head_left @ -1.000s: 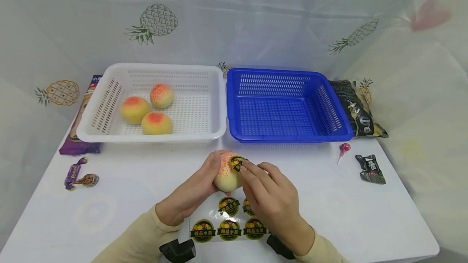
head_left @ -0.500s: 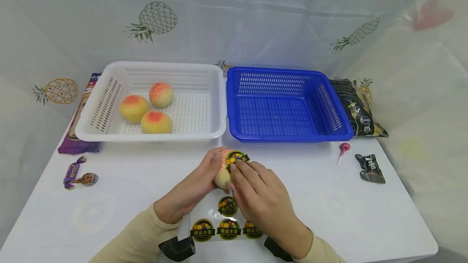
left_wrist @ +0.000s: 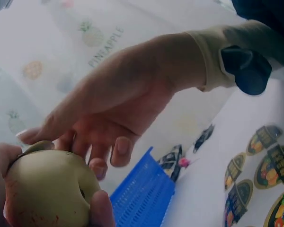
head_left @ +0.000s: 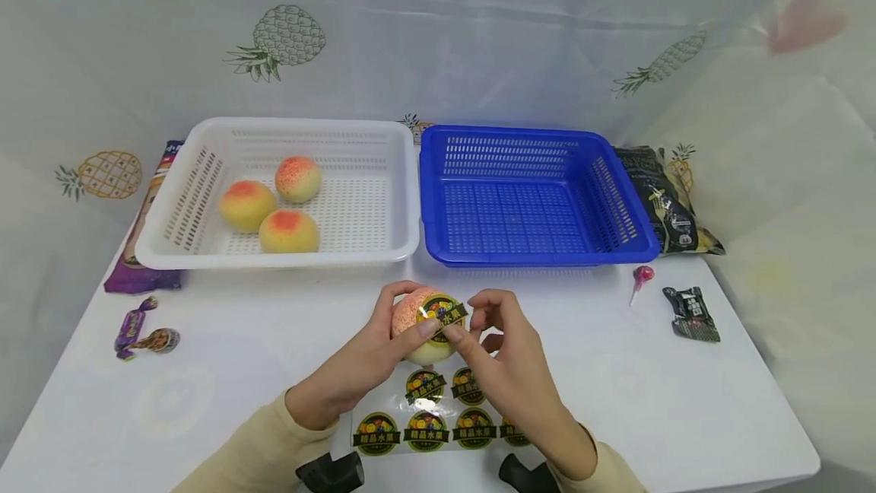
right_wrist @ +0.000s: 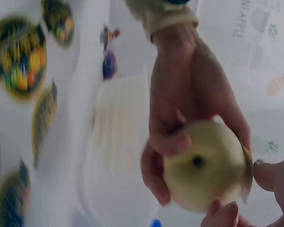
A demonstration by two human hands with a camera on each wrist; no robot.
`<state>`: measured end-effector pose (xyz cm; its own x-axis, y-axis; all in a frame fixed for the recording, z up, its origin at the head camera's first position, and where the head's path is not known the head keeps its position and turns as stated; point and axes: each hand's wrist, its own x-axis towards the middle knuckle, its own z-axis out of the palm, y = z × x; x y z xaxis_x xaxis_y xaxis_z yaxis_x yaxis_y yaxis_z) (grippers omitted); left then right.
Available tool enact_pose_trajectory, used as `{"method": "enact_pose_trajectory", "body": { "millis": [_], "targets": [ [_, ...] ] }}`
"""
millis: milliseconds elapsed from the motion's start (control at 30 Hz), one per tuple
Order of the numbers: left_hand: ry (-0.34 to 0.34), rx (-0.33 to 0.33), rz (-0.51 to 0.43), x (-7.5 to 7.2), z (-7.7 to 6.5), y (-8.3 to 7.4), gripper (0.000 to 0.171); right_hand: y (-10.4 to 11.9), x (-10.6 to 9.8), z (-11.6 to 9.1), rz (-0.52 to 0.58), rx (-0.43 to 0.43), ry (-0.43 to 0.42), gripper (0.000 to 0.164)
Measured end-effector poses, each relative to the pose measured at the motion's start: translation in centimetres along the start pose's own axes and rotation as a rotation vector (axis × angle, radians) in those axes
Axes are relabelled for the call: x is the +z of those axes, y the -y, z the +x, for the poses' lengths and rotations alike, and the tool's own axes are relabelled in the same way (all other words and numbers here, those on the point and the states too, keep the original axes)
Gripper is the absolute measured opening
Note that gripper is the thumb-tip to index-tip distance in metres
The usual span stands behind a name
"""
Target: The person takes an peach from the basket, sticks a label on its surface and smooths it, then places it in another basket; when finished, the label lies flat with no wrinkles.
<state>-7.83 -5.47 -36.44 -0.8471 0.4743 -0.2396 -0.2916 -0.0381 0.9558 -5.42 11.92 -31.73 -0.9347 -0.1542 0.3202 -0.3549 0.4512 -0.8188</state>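
My left hand point(head_left: 372, 356) grips a peach point(head_left: 405, 312) above the sheet of stickers, its thumb lying on the lower left of a round black-and-gold fruit sticker point(head_left: 441, 310). This sticker sits on the peach's upper right side, and its edge stands a little off the skin in the right wrist view. The right hand point(head_left: 513, 364) touches the sticker's lower edge with its thumb, while its other fingers stay loosely bent beside the peach. From the left wrist view, the peach's pale underside point(left_wrist: 49, 189) with its stem hollow shows. Below lies the sticker sheet point(head_left: 401, 402), partly covered by the right hand.
A white basket point(head_left: 274, 259) with 3 peaches stands at the back left, beside an empty blue basket point(head_left: 541, 258). Snack bags point(head_left: 664, 204) lie outside both baskets. Wrapped candies and lollipops point(head_left: 643, 274) are on the table at either side.
The right hand's fingers have come off the sticker's face, and its thumb is now at the lower edge. My left thumb has shifted onto the sticker, which now shows more fully.
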Motion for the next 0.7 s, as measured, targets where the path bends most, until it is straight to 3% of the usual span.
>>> {"method": "enact_pose_trajectory", "body": {
  "millis": [100, 300, 400, 567, 700],
  "targets": [
    [-0.006, 0.038, 0.034, 0.3, -0.1, 0.1, 0.050, -0.3, 0.1, -0.1, 0.059, 0.115, 0.092, 0.033],
    [0.002, 0.174, 0.069, 0.8, -0.4, -0.1, 0.045, -3.2, 0.4, -0.3, 0.241, 0.117, 0.181, 0.026],
    [0.014, 0.227, 0.078, 1.0, -0.5, -0.1, 0.045, -3.2, 0.5, -0.2, 0.317, 0.111, 0.210, 0.020],
    [-0.041, 0.192, 0.124, 0.8, -0.3, 0.3, 0.044, -3.8, 0.6, -0.2, 0.330, 0.120, 0.231, 0.013],
    [-0.046, 0.154, 0.157, 0.6, -0.1, 0.7, 0.049, -4.3, 0.9, 0.0, 0.182, 0.112, 0.224, 0.011]
  ]
}}
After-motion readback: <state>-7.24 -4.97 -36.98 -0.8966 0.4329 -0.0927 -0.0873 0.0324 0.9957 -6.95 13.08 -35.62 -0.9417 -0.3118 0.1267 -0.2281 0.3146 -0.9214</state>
